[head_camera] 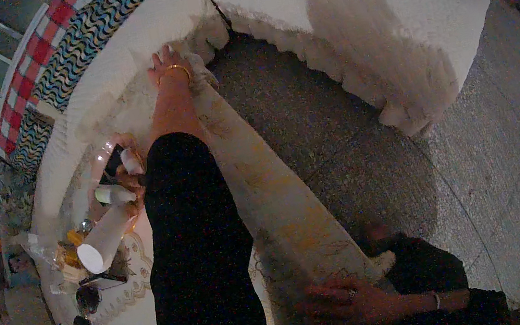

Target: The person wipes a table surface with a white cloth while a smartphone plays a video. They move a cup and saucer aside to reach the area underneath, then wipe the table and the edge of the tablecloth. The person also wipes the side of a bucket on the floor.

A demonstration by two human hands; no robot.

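A long pale cloth with a yellowish floral pattern point(287, 199) stretches diagonally from the upper middle to the lower right. My left hand point(170, 68), with a gold bracelet at the wrist, rests palm down and fingers spread at its far end, by bunched pale fabric. Dim light blurs my right hand point(345, 304), which lies flat over the near end, wearing a ring and a pale wristband. Neither hand shows anything gripped. My black left sleeve point(195, 236) covers part of the pale surface and of the things beside it.
Left of my sleeve, a white cylindrical container point(102, 242), a small pale bottle point(114, 193), clear plastic packaging point(43, 250) and dark glasses point(87, 300) lie near a scalloped lace-like cloth point(137, 267). Speckled floor point(344, 168) shows right of the patterned cloth, beyond it a white ruffled cover point(347, 6).
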